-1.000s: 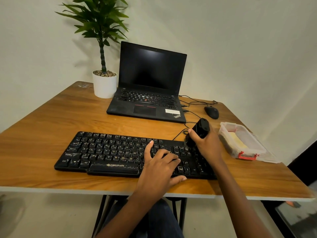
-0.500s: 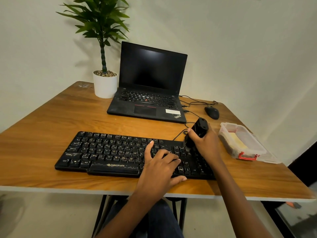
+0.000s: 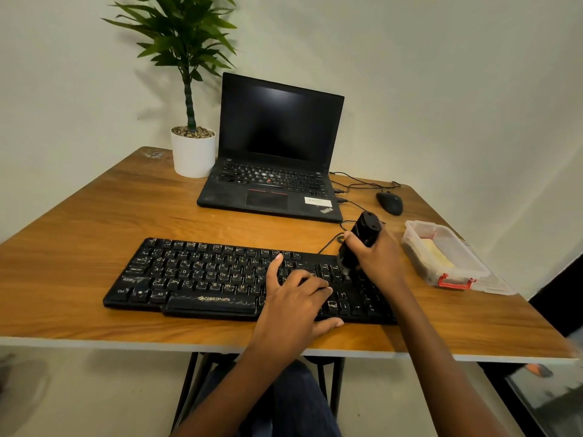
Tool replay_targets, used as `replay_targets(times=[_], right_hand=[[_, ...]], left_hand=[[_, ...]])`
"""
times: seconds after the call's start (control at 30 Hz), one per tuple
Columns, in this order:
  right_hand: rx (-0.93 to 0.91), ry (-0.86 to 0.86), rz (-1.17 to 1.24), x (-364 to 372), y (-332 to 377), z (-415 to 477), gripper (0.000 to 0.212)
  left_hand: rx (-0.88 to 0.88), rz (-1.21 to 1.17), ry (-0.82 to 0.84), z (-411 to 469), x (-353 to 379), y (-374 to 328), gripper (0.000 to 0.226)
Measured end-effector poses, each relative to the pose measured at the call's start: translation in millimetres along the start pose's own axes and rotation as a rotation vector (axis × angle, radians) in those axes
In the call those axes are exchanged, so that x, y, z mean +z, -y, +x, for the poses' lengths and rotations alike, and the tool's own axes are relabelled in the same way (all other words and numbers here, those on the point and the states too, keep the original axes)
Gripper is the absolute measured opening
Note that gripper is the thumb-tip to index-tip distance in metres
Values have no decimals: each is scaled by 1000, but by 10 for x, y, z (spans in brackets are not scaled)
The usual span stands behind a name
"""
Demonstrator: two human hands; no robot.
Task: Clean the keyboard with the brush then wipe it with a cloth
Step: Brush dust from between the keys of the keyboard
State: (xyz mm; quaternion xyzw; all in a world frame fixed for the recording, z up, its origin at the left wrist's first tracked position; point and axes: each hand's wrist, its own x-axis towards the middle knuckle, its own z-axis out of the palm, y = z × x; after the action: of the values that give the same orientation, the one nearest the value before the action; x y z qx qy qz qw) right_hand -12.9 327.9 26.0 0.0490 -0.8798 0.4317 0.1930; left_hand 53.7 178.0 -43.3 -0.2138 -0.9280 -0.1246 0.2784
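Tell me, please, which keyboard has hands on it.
The separate black keyboard nearest the person: left hand rests on it, right hand holds the brush there; the laptop keyboard is untouched.

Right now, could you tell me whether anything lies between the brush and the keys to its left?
Yes. The left hand rests on the keyboard right of its centre, directly left of the brush that the right hand grips. It covers those keys and would likely block a leftward sweep. Nothing else lies on the keys.
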Motion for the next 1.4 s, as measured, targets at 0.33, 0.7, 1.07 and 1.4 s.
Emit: replay_targets(times=[0.33,0.7,1.07,1.4], right_hand=[[67,133,53,-177,31,-219,18],[-8,-20,83,32,-72,-70,20],[55,28,51,43,-99,30,21],[105,124,113,-41,-62,-161,15]], left_hand=[[-6,-1,5,-1,0,0,56],[-7,-12,1,-4,4,-1,56],[-7,-20,2,2,-2,-4,55],[-7,-10,-3,6,6,2,54]])
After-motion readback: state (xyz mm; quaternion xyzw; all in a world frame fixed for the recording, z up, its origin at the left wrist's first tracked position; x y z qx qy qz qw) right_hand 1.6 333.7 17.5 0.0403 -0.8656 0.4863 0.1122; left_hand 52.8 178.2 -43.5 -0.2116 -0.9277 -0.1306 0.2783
